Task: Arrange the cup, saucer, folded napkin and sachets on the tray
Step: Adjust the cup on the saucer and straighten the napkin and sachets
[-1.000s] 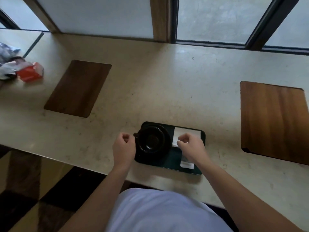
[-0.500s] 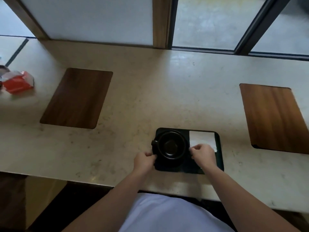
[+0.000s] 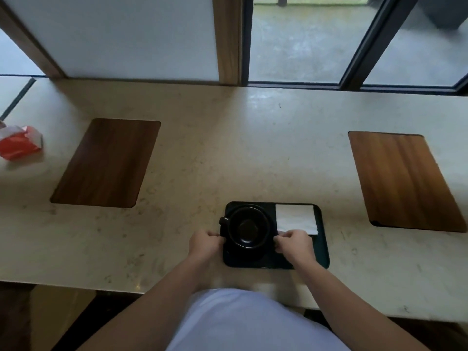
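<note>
On the pale speckled stone counter [image 3: 228, 153], near its front edge: a dark rectangular tray with rounded corners [image 3: 321, 249]. On the tray's left half: a black round saucer [image 3: 225, 249] carrying a black round cup [image 3: 249, 228], upright, handle to the left, dark inside, contents impossible to tell. On the tray's far right part: a white folded paper napkin [image 3: 296, 219], flat, just beside the saucer and cup. No way to make out sachets; near right part of the tray hidden under a hand.

Left hand [image 3: 205, 243] at the saucer's left edge, fingers curled and pinching the rim. Right hand [image 3: 293, 243] at the saucer's right edge, fingers curled over the rim and touching the napkin's near corner; exactly what those fingers clamp, saucer rim or napkin edge, cannot tell. Both bare forearms reaching in from below, over a light-coloured garment [image 3: 253, 323].

Elsewhere on the counter: a dark brown wooden rectangular board [image 3: 106, 163] to the left, well apart from the tray; a lighter brown wooden rectangular board [image 3: 405, 181] to the right, also well apart. At the far left edge: a crumpled red and white packet [image 3: 20, 143]. Behind the counter: window panes in dark and wooden frames [image 3: 229, 39].
</note>
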